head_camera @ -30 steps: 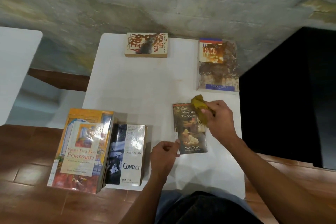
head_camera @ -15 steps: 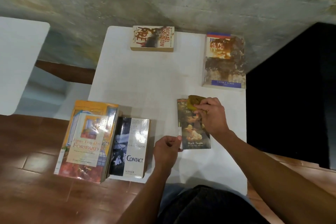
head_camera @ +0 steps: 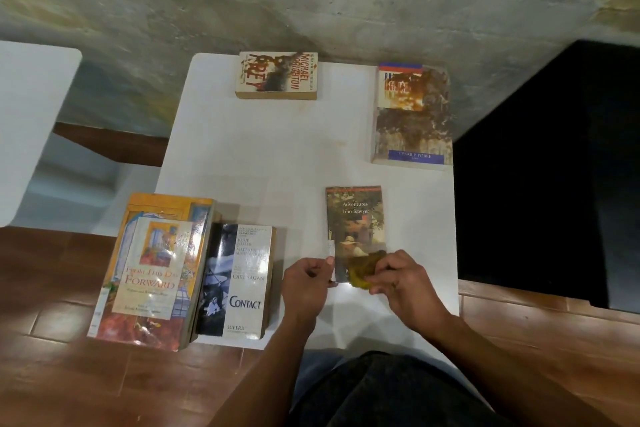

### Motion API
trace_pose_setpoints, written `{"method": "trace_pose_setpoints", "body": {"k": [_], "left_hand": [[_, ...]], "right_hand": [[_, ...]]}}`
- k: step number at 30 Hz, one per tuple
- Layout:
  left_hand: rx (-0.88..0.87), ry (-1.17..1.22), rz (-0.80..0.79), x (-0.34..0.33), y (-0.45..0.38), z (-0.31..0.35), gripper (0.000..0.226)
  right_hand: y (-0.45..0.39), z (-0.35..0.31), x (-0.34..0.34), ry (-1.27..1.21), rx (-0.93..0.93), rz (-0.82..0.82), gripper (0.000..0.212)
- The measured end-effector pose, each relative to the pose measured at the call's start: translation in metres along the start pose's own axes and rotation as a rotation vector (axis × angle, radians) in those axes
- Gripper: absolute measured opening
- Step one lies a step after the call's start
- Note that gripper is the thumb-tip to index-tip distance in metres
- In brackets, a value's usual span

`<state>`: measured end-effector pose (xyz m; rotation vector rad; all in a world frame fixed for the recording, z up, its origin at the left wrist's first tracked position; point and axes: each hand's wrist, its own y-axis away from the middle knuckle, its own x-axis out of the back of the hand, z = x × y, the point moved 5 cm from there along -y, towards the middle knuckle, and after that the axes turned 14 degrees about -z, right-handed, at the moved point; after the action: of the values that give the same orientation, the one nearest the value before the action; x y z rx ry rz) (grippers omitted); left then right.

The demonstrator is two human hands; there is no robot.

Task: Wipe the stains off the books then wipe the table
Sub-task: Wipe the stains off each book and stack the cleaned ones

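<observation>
So the Tom Sawyer paperback [head_camera: 354, 218] sits lower right of center on the white table [head_camera: 263, 163], cover up, and the right hand [head_camera: 401, 282] has a crumpled yellow cloth [head_camera: 363, 270] bunched under curled fingers, pressed onto the bottom edge of the cover. The left hand [head_camera: 306, 282] pinches the book's lower left corner, I'd guess to keep a light paperback from sliding around under the rubbing. Makes sense on a smooth tabletop like that.

The cover looks glossy and mostly clean where it shows, so this one seems nearly done, though the part under the cloth is hidden.

Further out, two books near the top of the frame look properly grimy: the Crichton paperback [head_camera: 277, 74] at top center has a dark brown smear across its cream cover, and the blue-banded book [head_camera: 412, 114] at upper right is blotched with rusty brown over most of its front. Faint marks show on the table between them.

At lower left, a shiny laminated hardback [head_camera: 152, 270] and the Contact paperback [head_camera: 239, 281] lie side by side, hanging over the table edge, probably parked out of the way.
</observation>
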<state>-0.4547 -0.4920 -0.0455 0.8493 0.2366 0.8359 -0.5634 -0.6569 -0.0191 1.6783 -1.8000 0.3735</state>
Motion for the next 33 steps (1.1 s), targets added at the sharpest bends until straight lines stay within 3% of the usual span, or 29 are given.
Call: {"method": "trace_pose_setpoints", "body": {"k": [3,6,11,17,23,26,30,33], "left_hand": [[-0.007,0.006,-0.006,0.000,0.000,0.000,0.016],[0.002,-0.029,-0.011,0.000,0.001,0.002,0.019],[0.005,-0.069,-0.064,-0.008,0.009,0.012,0.036],[-0.058,-0.211,-0.127,-0.015,0.012,0.019,0.032],[-0.154,-0.156,-0.109,-0.007,0.013,0.042,0.020],[-0.221,-0.103,-0.097,0.008,0.021,0.055,0.017],[-0.296,-0.024,-0.047,0.030,0.043,0.071,0.015],[-0.354,0.135,-0.016,0.052,0.063,0.071,0.017]], "right_hand": [[0.009,-0.001,0.002,-0.155,-0.082,-0.045,0.024],[0.008,0.000,0.013,-0.435,-0.308,-0.095,0.022],[0.010,0.016,0.034,-0.943,-0.602,0.102,0.010],[0.018,0.003,0.041,-1.561,-0.543,0.120,0.041],[0.012,-0.029,0.062,-1.615,-0.456,0.081,0.042],[0.000,-0.050,0.077,-1.612,-0.358,0.070,0.034],[-0.015,-0.075,0.083,-1.646,-0.287,0.040,0.049],[-0.025,-0.089,0.077,-1.670,-0.290,-0.006,0.047]]}}
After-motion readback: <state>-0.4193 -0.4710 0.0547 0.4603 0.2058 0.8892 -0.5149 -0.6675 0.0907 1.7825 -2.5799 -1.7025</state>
